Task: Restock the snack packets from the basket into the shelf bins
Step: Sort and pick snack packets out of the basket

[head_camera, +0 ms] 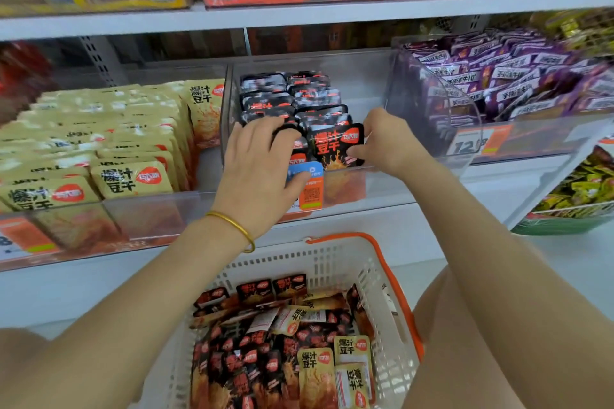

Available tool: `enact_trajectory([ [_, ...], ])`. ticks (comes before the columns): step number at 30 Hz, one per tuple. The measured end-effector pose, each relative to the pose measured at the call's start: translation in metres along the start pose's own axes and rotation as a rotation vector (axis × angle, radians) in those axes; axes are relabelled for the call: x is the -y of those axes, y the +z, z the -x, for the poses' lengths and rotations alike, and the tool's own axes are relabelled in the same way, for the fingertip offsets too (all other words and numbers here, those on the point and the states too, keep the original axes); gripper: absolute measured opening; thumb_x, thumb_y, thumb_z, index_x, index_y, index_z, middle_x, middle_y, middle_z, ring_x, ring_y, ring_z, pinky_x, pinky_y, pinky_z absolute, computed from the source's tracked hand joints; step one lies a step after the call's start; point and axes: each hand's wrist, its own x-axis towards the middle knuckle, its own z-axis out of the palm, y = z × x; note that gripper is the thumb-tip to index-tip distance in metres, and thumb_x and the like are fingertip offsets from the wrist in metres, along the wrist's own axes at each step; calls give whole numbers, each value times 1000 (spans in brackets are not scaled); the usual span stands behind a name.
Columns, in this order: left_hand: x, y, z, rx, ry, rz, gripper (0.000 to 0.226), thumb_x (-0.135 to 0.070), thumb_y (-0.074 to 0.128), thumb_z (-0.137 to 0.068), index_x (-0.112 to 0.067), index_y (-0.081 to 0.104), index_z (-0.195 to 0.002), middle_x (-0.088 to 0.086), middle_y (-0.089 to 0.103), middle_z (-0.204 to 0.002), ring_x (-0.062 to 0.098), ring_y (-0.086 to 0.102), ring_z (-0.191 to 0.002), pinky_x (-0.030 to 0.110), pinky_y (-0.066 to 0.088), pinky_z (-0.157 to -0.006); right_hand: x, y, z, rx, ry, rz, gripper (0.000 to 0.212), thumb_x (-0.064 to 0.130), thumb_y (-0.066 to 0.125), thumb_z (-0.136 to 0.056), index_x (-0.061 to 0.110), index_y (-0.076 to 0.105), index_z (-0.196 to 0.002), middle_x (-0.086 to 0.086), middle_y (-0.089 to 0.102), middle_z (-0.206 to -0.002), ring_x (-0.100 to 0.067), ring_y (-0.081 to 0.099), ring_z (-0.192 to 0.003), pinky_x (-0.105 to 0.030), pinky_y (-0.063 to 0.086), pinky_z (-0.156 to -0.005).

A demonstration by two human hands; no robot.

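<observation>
White shelf (498, 183), clear bin (372, 83) of black packets (265, 100): your left hand (262, 159) curls over them, right hand (388, 139) pinches the front packet (332, 146).

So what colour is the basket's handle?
Orange. The basket handle shows best in the head view.

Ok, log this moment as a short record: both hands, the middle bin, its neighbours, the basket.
left hand: laid over the left row of black packets; grip unclear
right hand: pinches the front black packet by its right edge, packet upright
middle bin: clear, two rows of black packets
left neighbour: beige packets standing in rows
right neighbour: purple packets
basket: white, orange handle, below the shelf, black and beige packets mixed
</observation>
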Motion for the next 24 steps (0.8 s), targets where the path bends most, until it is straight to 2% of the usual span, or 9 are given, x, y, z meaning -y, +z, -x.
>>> enact_trajectory([
  [4,1,0,2,-28,19,3,48,-36,57,-80,-8,57,-120,13,51,-126,35,43,-123,57,32,-104,0,-2,2,-57,41,-31,46,20,74,-81,1,41,-108,-19,60,-99,-35,58,-91,-40,46,-75],
  [8,-3,-5,14,-191,97,51,38,-28,56,-85,-6,58,-116,14,52,-125,34,44,-121,47,30,-109,3,-8,14,-206,-22,-47,43,21,73,-82,5,40,-104,-14,60,-89,-35,59,-87,-44,48,-75],
  [11,-10,-7,37,-324,174,113,27,-16,60,-86,-4,61,-110,13,56,-120,32,48,-115,38,31,-103,13,-10,45,-399,-159,-158,30,14,69,-83,9,43,-98,2,53,-73,-22,55,-75,-41,46,-72],
  [13,-12,0,63,-340,223,139,21,-12,60,-85,-7,62,-106,11,60,-115,31,51,-111,37,35,-97,25,1,77,-431,-267,-289,24,8,68,-81,10,48,-95,10,49,-68,-11,49,-65,-33,45,-67],
  [15,-5,17,93,-262,266,144,18,-9,60,-85,-10,60,-102,8,62,-110,28,52,-109,38,37,-91,31,28,107,-320,-320,-355,23,8,68,-81,17,48,-91,13,51,-68,-8,48,-61,-26,43,-62],
  [17,12,45,123,-77,260,128,18,-9,57,-84,-12,59,-102,6,61,-107,27,51,-108,38,41,-87,28,70,123,-106,-318,-302,18,12,65,-84,16,50,-93,11,55,-72,-6,51,-64,-28,45,-63],
  [19,34,75,144,110,171,95,20,-14,51,-82,-12,61,-99,7,61,-102,29,53,-102,44,48,-81,19,110,123,140,-295,-181,13,14,60,-88,13,52,-98,1,63,-81,-17,59,-75,-36,49,-67],
  [21,58,103,163,329,-7,109,23,-15,49,-77,-10,66,-92,10,62,-95,35,57,-94,47,51,-75,8,157,117,417,-248,-73,12,14,55,-91,10,53,-103,-7,65,-92,-24,60,-85,-40,50,-73],
  [24,85,133,177,695,-223,58,25,-8,52,-84,-13,66,-105,10,62,-105,33,54,-104,46,49,-83,-9,210,112,722,-180,15,18,11,49,-93,5,53,-110,-12,61,-104,-28,57,-94,-34,46,-74],
])
